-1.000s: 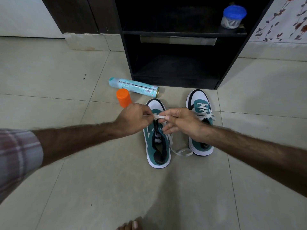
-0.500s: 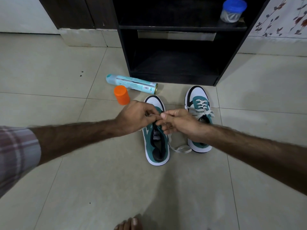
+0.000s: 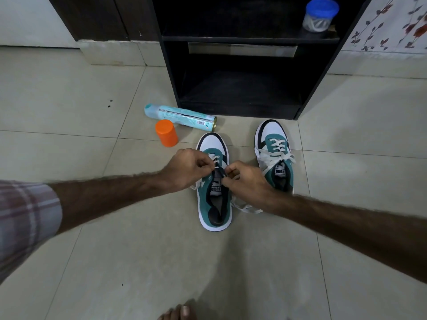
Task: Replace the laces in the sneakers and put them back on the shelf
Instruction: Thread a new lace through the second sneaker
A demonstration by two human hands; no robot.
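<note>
I see two teal and white sneakers on the tiled floor (image 3: 69,262), toes toward a dark shelf (image 3: 240,105) that stands open just beyond them. The left sneaker (image 3: 213,204) is the one being laced: only its lowest eyelets near the toe carry the white lace (image 3: 246,207), and the rest of that lace trails loose on the floor to the shoe's right, with a short bit showing at its left side too. My left hand (image 3: 187,168) hovers over the front of this shoe, fingers curled, pinching the lace tip between thumb and forefinger. My right hand (image 3: 245,179) sits close beside it over the tongue, fingers curled; it seems to pinch the shoe's dark edge or the lace there, though I cannot tell which. The right sneaker (image 3: 276,155) stands apart to the right, fully laced and tied in a bow.

Left of the shoes, an orange cap (image 3: 166,133) stands upright just beside a pale spray can (image 3: 180,117) lying on its side. On the upper shelf board sits a jar with a blue lid (image 3: 320,15). Bare toes (image 3: 179,314) show at the bottom edge.
</note>
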